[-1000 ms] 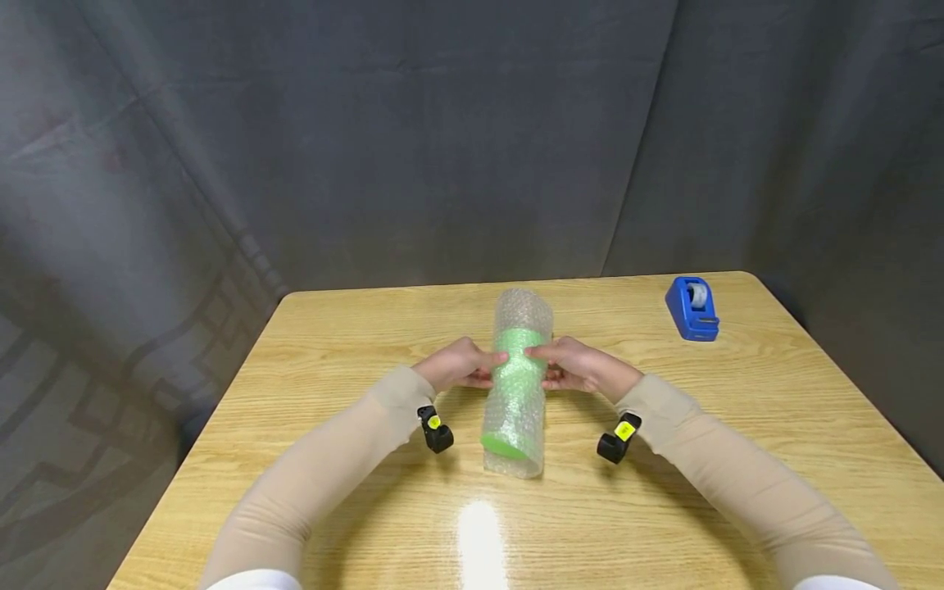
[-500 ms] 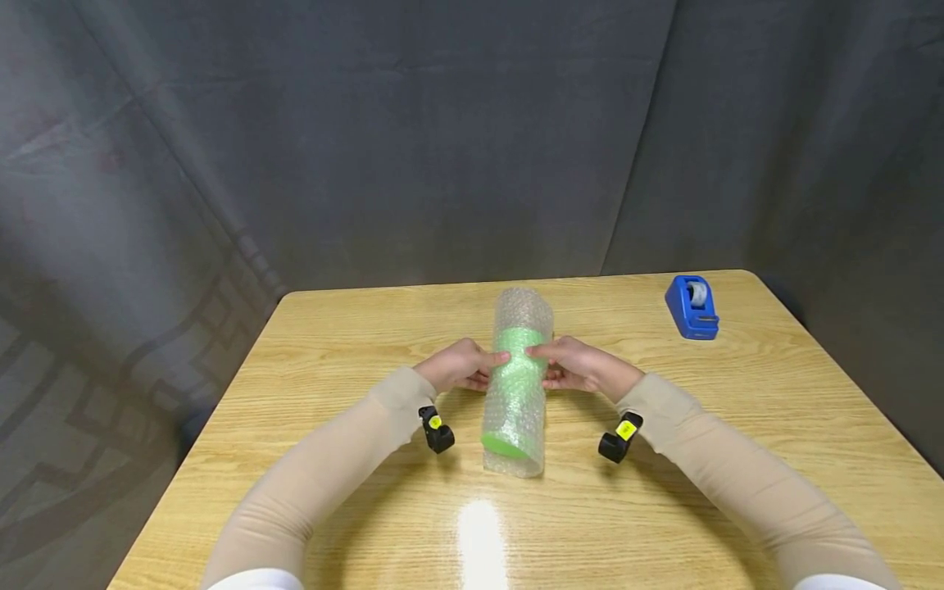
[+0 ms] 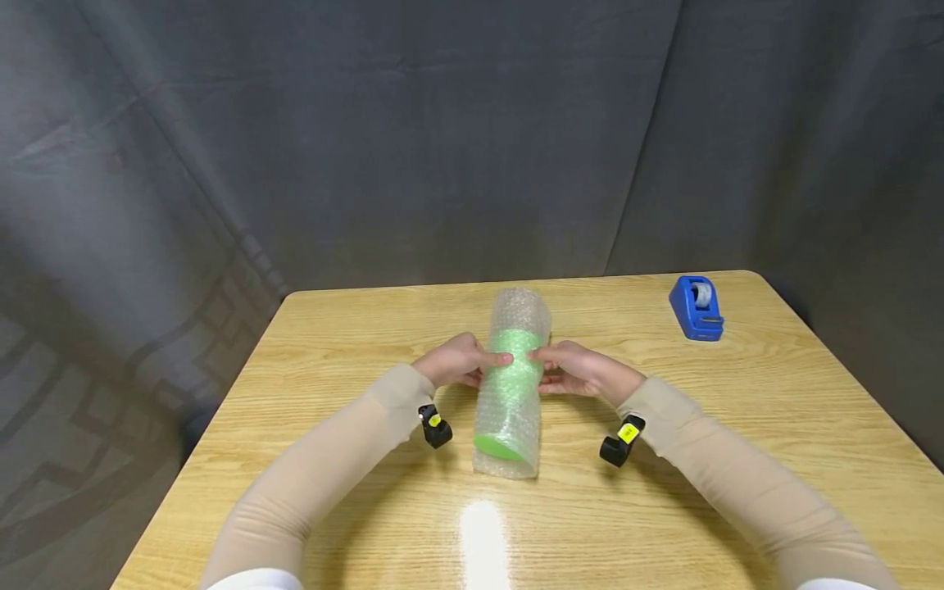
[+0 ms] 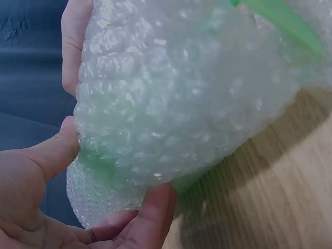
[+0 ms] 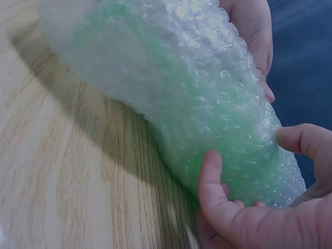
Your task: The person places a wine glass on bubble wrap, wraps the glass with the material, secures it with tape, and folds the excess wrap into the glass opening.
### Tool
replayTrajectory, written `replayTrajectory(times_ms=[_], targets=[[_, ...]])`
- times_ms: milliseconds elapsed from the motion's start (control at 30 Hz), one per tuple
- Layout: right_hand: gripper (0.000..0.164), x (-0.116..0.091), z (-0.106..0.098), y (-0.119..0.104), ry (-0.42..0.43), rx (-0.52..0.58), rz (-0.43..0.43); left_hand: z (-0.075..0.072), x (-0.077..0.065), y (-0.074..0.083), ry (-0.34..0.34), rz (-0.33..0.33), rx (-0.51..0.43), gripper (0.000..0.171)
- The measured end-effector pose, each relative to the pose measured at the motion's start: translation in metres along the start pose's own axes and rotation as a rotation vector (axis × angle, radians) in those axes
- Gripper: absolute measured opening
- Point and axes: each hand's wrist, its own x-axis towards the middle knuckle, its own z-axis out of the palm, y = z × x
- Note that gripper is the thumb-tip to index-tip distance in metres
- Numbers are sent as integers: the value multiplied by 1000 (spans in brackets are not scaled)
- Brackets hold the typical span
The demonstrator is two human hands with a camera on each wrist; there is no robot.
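Observation:
In the head view a roll of clear bubble wrap (image 3: 507, 410) lies lengthwise on the table, its near end towards me. Inside shows something green (image 3: 498, 447), whose curved edge (image 4: 282, 22) also appears in the left wrist view; its kind is hard to make out through the layers. My left hand (image 3: 457, 360) grips the roll's left side, thumb on top and fingers low against the wrap. From the right side my right hand (image 3: 583, 369) holds it likewise, thumb (image 5: 298, 139) pressed to the bubbles and fingers curled lower down. The two thumbtips almost meet on top.
A blue tape dispenser (image 3: 696, 310) with a roll of clear tape stands at the back right of the wooden table (image 3: 354, 328). Dark grey curtains (image 3: 442, 147) hang behind the table and along its sides. Both wrists carry small black cameras (image 3: 435, 428).
The bubble wrap roll has turned slightly, its near end shifting a little to the left. Both hands keep their hold, and the left thumb has slid slightly right across the top.

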Motion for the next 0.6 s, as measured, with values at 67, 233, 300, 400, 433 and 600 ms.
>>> replayTrajectory(times_ms=[67, 233, 300, 400, 433, 600], targets=[[26, -1, -1, 0, 0, -4, 5, 2, -1, 2, 12, 13, 17, 35], [34, -3, -7, 1, -18, 2, 7, 9, -2, 7, 66, 62, 99, 50], [35, -5, -10, 2, -34, 6, 0, 13, -2, 9, 88, 83, 122, 51], [34, -7, -12, 3, -46, -2, -8, 18, -2, 11, 113, 107, 143, 52], [33, -8, -13, 3, -50, -7, -11, 19, -1, 11, 120, 114, 152, 53], [31, -9, -16, 4, -48, -14, -7, 24, 1, 12, 145, 139, 184, 55]])
